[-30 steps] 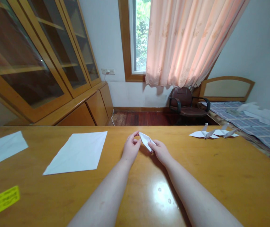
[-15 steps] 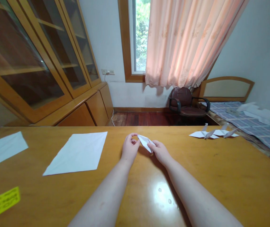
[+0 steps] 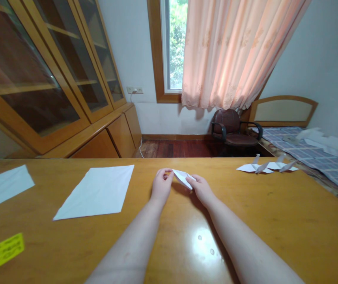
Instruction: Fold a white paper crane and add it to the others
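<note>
Between my two hands, just above the far part of the table (image 3: 169, 244), is a small folded piece of white paper (image 3: 182, 177), narrow and pointed. My left hand (image 3: 162, 184) pinches its left tip between thumb and fingertips. With thumb on top and fingers underneath, my right hand (image 3: 202, 188) grips the paper's right end. Some of its folds are hidden by the right thumb. Two folded paper cranes (image 3: 250, 168) lie off to the right, wings spread flat and narrow points sticking up.
A large white paper sheet (image 3: 98, 192) lies left of my hands, with another white sheet (image 3: 4, 187) at the far left. A yellow label (image 3: 1, 254) is near the left front. Beyond the table stand a cabinet (image 3: 98, 132), an armchair (image 3: 230, 126) and a bed (image 3: 310, 146).
The folded paper has tilted slightly, its right end turning a little upward and to the right with my right hand. My left hand keeps its pinch and has barely moved.
</note>
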`<state>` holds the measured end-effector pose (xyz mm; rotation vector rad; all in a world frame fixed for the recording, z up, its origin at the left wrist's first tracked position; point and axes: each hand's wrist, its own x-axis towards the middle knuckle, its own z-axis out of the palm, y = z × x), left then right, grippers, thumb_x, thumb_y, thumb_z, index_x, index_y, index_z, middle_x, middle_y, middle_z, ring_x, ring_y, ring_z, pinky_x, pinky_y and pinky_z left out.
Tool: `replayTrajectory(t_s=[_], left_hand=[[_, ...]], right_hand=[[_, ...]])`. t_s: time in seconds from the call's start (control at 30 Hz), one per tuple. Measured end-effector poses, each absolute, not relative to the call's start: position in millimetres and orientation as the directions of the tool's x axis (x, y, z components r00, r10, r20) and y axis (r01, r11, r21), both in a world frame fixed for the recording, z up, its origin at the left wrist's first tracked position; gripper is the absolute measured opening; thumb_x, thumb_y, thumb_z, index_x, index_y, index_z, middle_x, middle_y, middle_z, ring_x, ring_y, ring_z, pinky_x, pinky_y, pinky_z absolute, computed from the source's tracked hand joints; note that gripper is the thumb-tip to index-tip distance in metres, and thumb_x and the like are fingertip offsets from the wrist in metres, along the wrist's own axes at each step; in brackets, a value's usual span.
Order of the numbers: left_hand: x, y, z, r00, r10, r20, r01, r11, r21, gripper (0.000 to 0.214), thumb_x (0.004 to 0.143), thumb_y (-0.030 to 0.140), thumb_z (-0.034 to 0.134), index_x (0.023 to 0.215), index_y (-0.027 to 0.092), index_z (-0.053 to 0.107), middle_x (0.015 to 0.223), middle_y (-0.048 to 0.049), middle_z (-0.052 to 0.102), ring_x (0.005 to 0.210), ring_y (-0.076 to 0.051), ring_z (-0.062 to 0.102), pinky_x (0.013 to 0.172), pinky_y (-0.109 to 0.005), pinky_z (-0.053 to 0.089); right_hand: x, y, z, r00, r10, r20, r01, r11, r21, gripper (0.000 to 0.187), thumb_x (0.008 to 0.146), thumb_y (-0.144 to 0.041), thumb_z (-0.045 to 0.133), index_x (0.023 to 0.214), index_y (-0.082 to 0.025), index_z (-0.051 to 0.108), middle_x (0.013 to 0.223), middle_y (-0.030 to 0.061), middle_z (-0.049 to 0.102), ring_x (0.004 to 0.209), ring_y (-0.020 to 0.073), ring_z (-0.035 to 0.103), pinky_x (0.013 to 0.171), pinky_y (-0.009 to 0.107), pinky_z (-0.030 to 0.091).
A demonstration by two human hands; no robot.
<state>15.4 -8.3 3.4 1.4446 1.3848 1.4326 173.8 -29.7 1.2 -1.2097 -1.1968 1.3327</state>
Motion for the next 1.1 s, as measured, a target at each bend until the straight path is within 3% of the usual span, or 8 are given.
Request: replayTrajectory(t_s=[0.2, 0.53, 0.7, 0.8, 1.1], left_hand=[[17.7, -7.2, 1.8, -0.093, 0.977, 0.19, 0.128, -0.178, 0.976, 0.023, 0.072, 0.028, 0.059, 0.091, 0.015, 0.061, 0.078, -0.0023, 0.062, 0.061, -0.011, 0.053, 0.06, -0.023, 0.043], [17.1, -8.2, 5.1, -0.088, 0.978, 0.189, 0.187, -0.17, 0.968, 0.017, 0.071, 0.031, 0.06, 0.079, 0.016, 0.059, 0.067, 0.0011, 0.059, 0.056, -0.01, 0.049, 0.056, -0.021, 0.039], [18.9, -9.9, 7.4, -0.073, 0.981, 0.179, 0.136, -0.168, 0.976, 0.02, 0.069, 0.029, 0.06, 0.084, 0.016, 0.062, 0.077, -0.0013, 0.063, 0.061, -0.011, 0.052, 0.061, -0.023, 0.042], [19.4, -10.6, 8.2, -0.069, 0.983, 0.168, 0.135, -0.157, 0.978, 0.018, 0.067, 0.027, 0.06, 0.081, 0.017, 0.063, 0.072, -0.0003, 0.062, 0.061, -0.012, 0.051, 0.061, -0.023, 0.041], [16.8, -9.8, 6.7, -0.124, 0.973, 0.196, 0.272, -0.156, 0.95, 0.013, 0.067, 0.028, 0.061, 0.075, 0.018, 0.063, 0.069, 0.0008, 0.06, 0.057, -0.011, 0.047, 0.06, -0.023, 0.039]], right_hand=[[174.9, -28.8, 1.7, -0.063, 0.991, -0.119, -0.169, -0.128, -0.977, 0.037, 0.07, -0.05, 0.06, 0.076, -0.013, 0.06, 0.058, 0.0015, 0.058, 0.051, 0.0117, 0.048, 0.049, 0.023, 0.032], [174.5, -29.4, 3.2, -0.05, 0.994, -0.098, -0.124, -0.103, -0.987, 0.037, 0.069, -0.051, 0.06, 0.068, -0.014, 0.058, 0.054, 0.0007, 0.056, 0.049, 0.0109, 0.046, 0.047, 0.023, 0.03], [174.3, -30.2, 4.8, -0.055, 0.994, -0.091, -0.097, -0.096, -0.991, 0.038, 0.069, -0.052, 0.06, 0.067, -0.015, 0.057, 0.054, 0.0006, 0.056, 0.049, 0.0108, 0.045, 0.047, 0.022, 0.03], [174.2, -30.2, 4.5, -0.064, 0.994, -0.084, -0.085, -0.089, -0.992, 0.038, 0.069, -0.053, 0.059, 0.068, -0.015, 0.058, 0.054, 0.0008, 0.056, 0.05, 0.0113, 0.046, 0.048, 0.023, 0.031], [174.3, -29.3, 0.7, -0.068, 0.994, -0.081, -0.078, -0.086, -0.993, 0.037, 0.07, -0.052, 0.059, 0.069, -0.015, 0.058, 0.054, -0.0002, 0.056, 0.049, 0.0108, 0.046, 0.048, 0.023, 0.03]])
